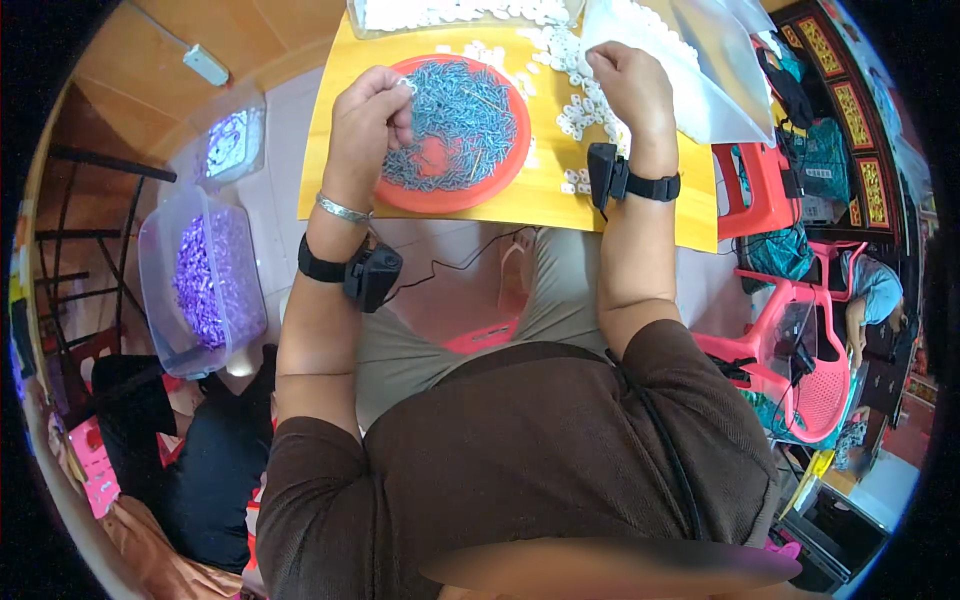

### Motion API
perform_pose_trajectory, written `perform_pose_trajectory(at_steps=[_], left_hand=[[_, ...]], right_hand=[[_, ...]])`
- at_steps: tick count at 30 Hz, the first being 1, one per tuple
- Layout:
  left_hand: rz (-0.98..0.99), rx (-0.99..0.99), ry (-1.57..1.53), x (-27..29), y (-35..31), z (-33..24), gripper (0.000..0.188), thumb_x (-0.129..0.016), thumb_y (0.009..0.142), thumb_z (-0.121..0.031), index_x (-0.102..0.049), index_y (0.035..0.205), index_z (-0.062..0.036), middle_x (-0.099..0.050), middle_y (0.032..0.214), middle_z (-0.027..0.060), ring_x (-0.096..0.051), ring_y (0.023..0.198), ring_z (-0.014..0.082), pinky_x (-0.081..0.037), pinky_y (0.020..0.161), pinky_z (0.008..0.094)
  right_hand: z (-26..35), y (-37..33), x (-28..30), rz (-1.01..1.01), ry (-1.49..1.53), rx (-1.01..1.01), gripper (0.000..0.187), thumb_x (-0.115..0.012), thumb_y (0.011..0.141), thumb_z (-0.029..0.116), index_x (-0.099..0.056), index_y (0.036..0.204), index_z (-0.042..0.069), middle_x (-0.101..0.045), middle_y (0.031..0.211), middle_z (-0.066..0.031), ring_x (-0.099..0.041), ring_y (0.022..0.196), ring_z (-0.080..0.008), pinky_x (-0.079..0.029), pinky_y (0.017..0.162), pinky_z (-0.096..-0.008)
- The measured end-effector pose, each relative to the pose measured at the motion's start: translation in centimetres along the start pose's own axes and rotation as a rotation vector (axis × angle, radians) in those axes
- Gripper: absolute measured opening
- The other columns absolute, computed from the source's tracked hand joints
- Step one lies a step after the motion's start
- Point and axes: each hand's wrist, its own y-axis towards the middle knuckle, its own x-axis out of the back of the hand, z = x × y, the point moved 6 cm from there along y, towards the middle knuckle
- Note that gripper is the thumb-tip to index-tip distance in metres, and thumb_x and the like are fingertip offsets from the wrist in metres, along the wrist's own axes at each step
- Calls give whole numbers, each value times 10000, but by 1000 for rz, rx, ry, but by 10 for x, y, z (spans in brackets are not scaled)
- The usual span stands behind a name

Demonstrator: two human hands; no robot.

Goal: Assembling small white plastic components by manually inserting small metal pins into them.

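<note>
My left hand [372, 112] is over the left rim of a round red tray [455, 203], its fingers curled in a pinch. A small white plastic piece [409, 86] shows at its fingertips. Many silvery screws [465, 115] fill the tray, with a patch of red bottom showing at its lower left. To the right, my right hand [635, 92] hovers near small white plastic pieces [580, 118] scattered on the yellow tabletop [560, 208]. Its thumb and fingers are closed together; whatever they hold is hidden.
Behind the tray stands a clear bin [470, 22] of white pieces, and another clear bin [735, 100] leans at the right. Bins of purple parts [205, 280] and pale parts [235, 145] stand on the left. Red stool [755, 190] and pink chair [820, 395] are on the right.
</note>
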Motion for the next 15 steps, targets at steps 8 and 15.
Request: perform_pose_trajectory(at_steps=[8, 15], left_hand=[[17, 16, 14, -2, -1, 2, 122, -472, 888, -120, -515, 784, -74, -496, 602, -12, -450, 490, 66, -335, 458, 181], [23, 10, 4, -3, -2, 1, 119, -478, 886, -125, -511, 782, -78, -490, 603, -19, -447, 491, 63, -334, 459, 180]], right_hand=[[-17, -1, -35, 179, -292, -91, 209, -571, 786, 240, -715, 888, 127, -669, 843, -137, -640, 792, -299, -502, 719, -375], [-12, 0, -48, 299, -261, -141, 187, -617, 749, 222, -717, 877, 128, -675, 849, -126, -638, 817, -305, -505, 740, -388]])
